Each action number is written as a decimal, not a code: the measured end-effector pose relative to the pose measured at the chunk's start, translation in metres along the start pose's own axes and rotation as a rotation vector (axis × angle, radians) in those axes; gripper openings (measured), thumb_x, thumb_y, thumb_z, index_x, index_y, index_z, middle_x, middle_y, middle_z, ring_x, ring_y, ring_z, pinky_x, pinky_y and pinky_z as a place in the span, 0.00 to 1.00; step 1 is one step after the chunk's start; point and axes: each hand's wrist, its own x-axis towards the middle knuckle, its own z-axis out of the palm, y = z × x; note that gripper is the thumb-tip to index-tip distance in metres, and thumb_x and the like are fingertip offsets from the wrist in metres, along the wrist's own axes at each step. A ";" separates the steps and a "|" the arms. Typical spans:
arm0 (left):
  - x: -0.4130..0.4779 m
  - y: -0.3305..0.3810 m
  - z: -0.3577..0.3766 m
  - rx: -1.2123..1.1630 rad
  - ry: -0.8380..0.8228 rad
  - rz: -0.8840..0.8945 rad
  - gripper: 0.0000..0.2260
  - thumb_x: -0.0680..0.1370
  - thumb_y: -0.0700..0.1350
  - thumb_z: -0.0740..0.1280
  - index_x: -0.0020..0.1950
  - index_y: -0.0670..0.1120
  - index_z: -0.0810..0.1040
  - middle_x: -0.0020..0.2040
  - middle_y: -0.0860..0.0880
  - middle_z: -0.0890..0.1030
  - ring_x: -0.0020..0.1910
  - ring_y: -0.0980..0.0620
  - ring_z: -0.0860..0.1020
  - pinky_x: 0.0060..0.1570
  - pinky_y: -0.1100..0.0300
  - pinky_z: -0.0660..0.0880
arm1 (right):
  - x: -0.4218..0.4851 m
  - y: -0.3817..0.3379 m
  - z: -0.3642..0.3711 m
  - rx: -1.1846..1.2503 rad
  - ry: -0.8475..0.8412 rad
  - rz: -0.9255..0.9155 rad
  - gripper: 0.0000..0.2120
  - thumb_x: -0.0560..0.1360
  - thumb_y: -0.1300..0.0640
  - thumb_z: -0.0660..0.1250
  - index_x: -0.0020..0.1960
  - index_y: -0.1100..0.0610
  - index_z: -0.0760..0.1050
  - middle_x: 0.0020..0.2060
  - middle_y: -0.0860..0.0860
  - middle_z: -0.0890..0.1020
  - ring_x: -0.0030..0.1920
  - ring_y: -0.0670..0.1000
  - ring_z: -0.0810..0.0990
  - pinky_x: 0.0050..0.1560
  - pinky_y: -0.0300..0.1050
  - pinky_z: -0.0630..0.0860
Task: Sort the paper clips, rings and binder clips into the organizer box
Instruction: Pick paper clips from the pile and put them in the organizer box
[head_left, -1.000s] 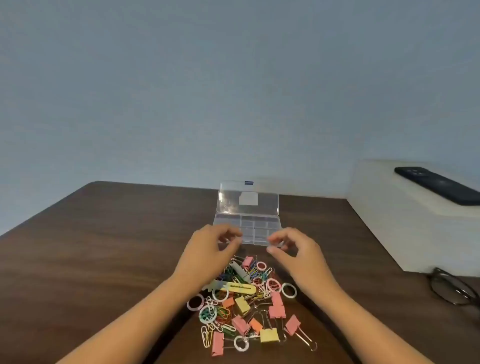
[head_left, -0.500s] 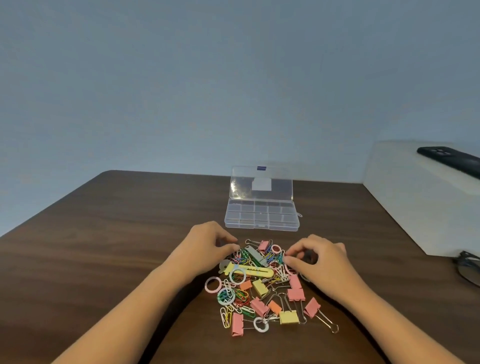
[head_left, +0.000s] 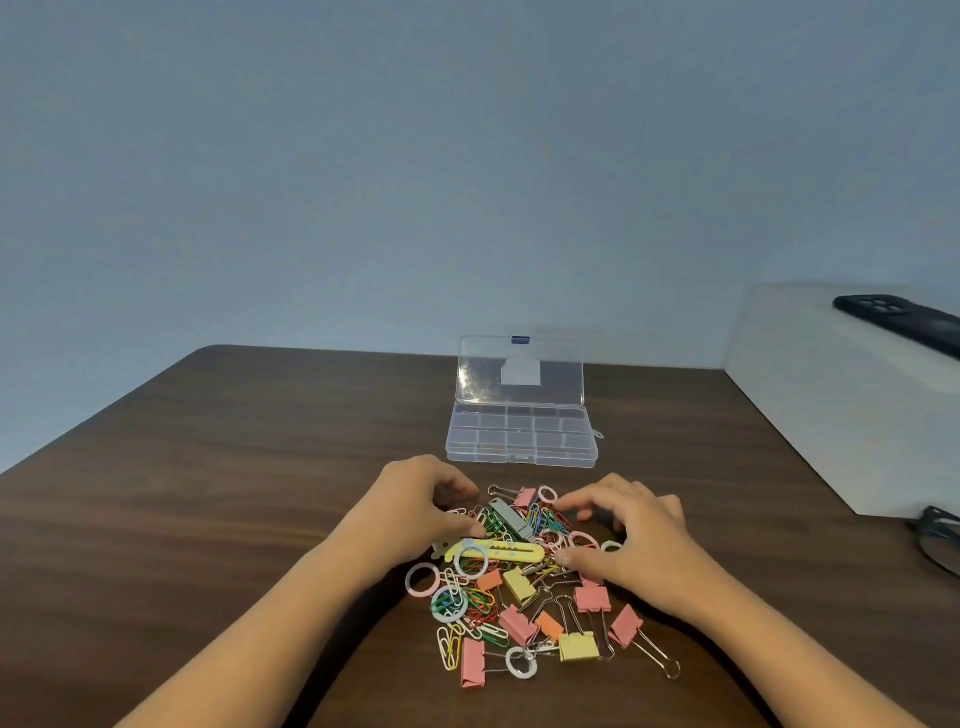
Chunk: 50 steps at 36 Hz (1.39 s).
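Note:
A clear organizer box (head_left: 521, 459) stands open on the dark wooden table (head_left: 208, 493), its lid (head_left: 519, 371) upright and its compartments empty. In front of it lies a mixed pile: coloured paper clips (head_left: 480, 603), pastel rings (head_left: 421, 579), and pink, yellow and orange binder clips (head_left: 592, 597). My left hand (head_left: 415, 512) is at the pile's left edge with fingers curled over green clips, thumb and forefinger apart. My right hand (head_left: 636, 538) arches over the pile's right side, fingertips touching clips and rings.
A yellow slide cutter (head_left: 498, 552) and a grey clip-like piece (head_left: 511, 519) lie in the pile. A white box (head_left: 831, 415) with a dark phone (head_left: 904, 322) on top stands at the right. Eyeglasses (head_left: 940, 540) lie at the right edge.
Both hands have come back from the organizer's front edge down onto the pile. The view has shifted, so the box and pile sit further right in the frame.

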 end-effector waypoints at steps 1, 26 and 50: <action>0.000 -0.001 -0.001 0.010 0.001 -0.015 0.20 0.68 0.55 0.76 0.58 0.55 0.81 0.52 0.59 0.80 0.51 0.62 0.77 0.51 0.68 0.73 | 0.001 0.001 0.000 -0.008 -0.012 0.001 0.21 0.67 0.34 0.70 0.58 0.33 0.73 0.49 0.34 0.73 0.53 0.31 0.63 0.58 0.44 0.59; -0.003 0.020 0.018 0.068 0.041 0.057 0.11 0.72 0.57 0.72 0.46 0.52 0.86 0.45 0.48 0.82 0.40 0.56 0.76 0.43 0.61 0.76 | 0.015 -0.025 0.020 -0.254 0.299 0.181 0.18 0.66 0.29 0.66 0.45 0.40 0.80 0.38 0.38 0.78 0.45 0.40 0.75 0.52 0.47 0.64; 0.006 0.017 0.026 0.037 0.093 0.004 0.05 0.74 0.48 0.73 0.49 0.54 0.84 0.44 0.56 0.84 0.40 0.62 0.80 0.38 0.73 0.74 | 0.012 -0.015 0.019 -0.094 0.244 0.130 0.04 0.71 0.41 0.71 0.39 0.39 0.80 0.39 0.37 0.81 0.48 0.39 0.73 0.52 0.42 0.56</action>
